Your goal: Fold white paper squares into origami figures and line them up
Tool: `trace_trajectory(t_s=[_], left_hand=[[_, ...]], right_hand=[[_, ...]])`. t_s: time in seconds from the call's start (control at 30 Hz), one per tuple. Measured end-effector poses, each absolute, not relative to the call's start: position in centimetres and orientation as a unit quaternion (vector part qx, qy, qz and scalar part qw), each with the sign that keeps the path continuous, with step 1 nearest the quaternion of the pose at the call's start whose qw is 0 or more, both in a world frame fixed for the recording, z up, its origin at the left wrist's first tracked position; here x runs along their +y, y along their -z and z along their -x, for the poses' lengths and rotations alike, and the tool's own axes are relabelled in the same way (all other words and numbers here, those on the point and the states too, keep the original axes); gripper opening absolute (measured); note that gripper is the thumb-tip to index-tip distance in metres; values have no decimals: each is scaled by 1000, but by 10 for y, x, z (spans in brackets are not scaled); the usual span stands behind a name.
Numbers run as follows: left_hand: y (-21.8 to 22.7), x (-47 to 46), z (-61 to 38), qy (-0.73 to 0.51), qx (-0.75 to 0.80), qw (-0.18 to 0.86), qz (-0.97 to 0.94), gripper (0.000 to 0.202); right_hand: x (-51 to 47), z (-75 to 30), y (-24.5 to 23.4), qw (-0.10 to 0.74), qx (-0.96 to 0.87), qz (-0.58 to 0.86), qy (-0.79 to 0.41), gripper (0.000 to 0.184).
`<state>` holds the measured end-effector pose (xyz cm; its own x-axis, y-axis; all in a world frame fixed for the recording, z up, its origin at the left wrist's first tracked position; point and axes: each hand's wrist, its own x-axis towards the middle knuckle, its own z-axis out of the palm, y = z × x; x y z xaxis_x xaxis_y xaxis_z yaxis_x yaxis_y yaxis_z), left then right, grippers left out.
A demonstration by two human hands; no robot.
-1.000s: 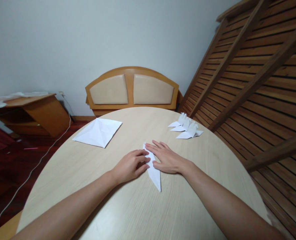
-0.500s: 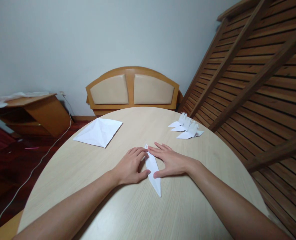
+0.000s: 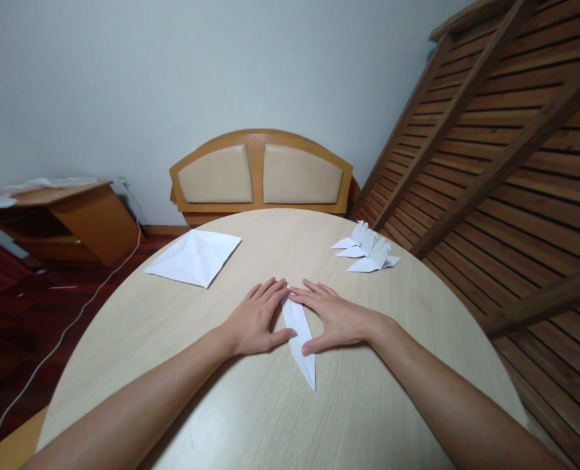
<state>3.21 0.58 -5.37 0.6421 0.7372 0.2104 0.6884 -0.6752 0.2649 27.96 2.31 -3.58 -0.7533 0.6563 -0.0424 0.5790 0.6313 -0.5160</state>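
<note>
A narrow, pointed piece of folded white paper (image 3: 298, 326) lies on the round table (image 3: 250, 418), one tip toward me. My left hand (image 3: 258, 320) rests on its left side, fingers stretched out, with the index fingertip at the far tip and the thumb on the middle. From the right, my right hand (image 3: 336, 318) touches it too: index finger near the far tip, thumb at the lower right edge, other fingers spread. Neither hand is closed around the paper, and the fingertips partly cover its far end.
A creased white paper sheet (image 3: 194, 258) lies at the table's far left. Several folded paper birds (image 3: 370, 251) stand in a row at the far right. Beyond are a headboard (image 3: 260, 173), a slatted wooden frame (image 3: 505, 150) and a low wooden desk (image 3: 81, 219).
My left fingers have straightened and slid forward to the paper's far tip. My right thumb has shifted slightly toward me. The paper stays in nearly the same place.
</note>
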Motion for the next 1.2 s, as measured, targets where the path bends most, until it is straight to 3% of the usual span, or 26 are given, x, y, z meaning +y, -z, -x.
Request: trace_trajectory(t_s=[0.3,0.53,0.7,0.9,1.2], left_hand=[[50,5,-30,-132,394,106,-903,53],[52,4,-32,-143,403,95,-899,46],[49,4,-32,-188,349,110,-912,35],[45,4,-26,-186,296,152,-924,43],[46,8,-23,-184,283,177,-925,17]], right_hand=[[26,-286,35,108,-920,310,-212,90],[25,-290,29,119,-932,291,-178,39],[25,-287,34,141,-934,284,-167,32],[24,-287,34,157,-938,270,-152,30],[22,-287,27,192,-935,250,-165,25]])
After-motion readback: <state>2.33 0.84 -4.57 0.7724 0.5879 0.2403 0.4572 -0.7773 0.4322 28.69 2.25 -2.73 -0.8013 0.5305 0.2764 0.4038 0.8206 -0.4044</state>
